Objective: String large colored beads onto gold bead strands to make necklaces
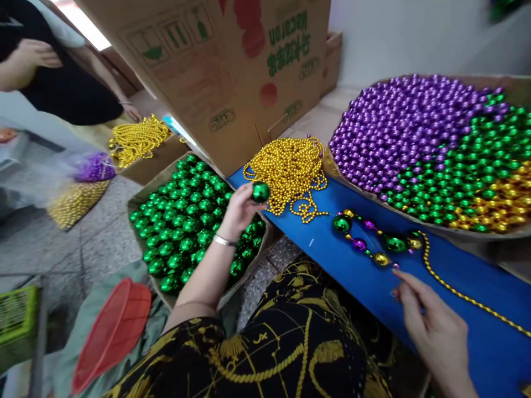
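A blue table [477,309] bears a half-strung bead strand [375,240], its long axis running left-right, just beyond the right hand [435,331], which pinches its thread end. The left hand [240,210] pinches a large green bead [260,192], left of the strand.

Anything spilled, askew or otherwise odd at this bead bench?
Nothing looks spilled or damaged. The left hand holds a green ball over its box; the right hand rests by the strung beads on the blue table. The cardboard carton leans tilted behind the gold bead pile.
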The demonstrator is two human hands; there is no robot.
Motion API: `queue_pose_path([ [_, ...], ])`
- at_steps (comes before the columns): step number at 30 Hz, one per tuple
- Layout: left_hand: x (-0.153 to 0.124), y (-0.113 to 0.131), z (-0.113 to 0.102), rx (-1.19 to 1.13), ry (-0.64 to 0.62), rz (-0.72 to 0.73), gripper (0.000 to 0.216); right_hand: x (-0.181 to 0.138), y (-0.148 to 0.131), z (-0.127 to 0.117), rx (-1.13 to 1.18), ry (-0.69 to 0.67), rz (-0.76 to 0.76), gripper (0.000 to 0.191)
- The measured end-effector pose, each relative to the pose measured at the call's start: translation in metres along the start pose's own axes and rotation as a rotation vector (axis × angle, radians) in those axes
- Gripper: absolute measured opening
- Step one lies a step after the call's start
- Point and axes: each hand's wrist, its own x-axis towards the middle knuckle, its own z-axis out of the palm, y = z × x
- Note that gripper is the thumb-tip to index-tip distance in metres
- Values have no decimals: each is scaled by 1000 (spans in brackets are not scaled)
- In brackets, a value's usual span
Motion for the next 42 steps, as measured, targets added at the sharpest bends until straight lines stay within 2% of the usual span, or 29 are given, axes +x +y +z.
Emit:
queue_pose_path([
  [2, -8, -8, 37, -241, -204, -124, 44, 7, -12, 9, -11, -8, -143, 26],
  [5, -21, -22, 77, -388, -365, -239, 42, 14, -25, 18, 3, 22, -266, 26],
  [8, -30, -31, 100, -411, -441, -307, 43, 16, -31, 22, 4, 38, -299, 27],
  [11, -37, -35, 112, -438, -510, -374, 46, 15, -32, 25, -18, 22, -292, 27],
  [18, -48, -42, 120, -435, -626, -256, 59, 18, -24, 23, -125, 77, -289, 25],
  [21, -48, -43, 121, -427, -630, -287, 59, 18, -20, 21, -133, 76, -283, 25],
  [26, -46, -40, 124, -553, -600, -390, 52, 16, -19, 18, -131, 52, -285, 25],
  [30, -43, -39, 126, -570, -610, -402, 53, 14, -17, 19, -114, 32, -276, 25],
  [38, -46, -45, 127, -325, -698, -249, 54, 8, -14, 19, -210, -20, -259, 24],
  [42, -49, -52, 124, -229, -772, -222, 56, -4, -14, 21, -213, -75, -204, 25],
])
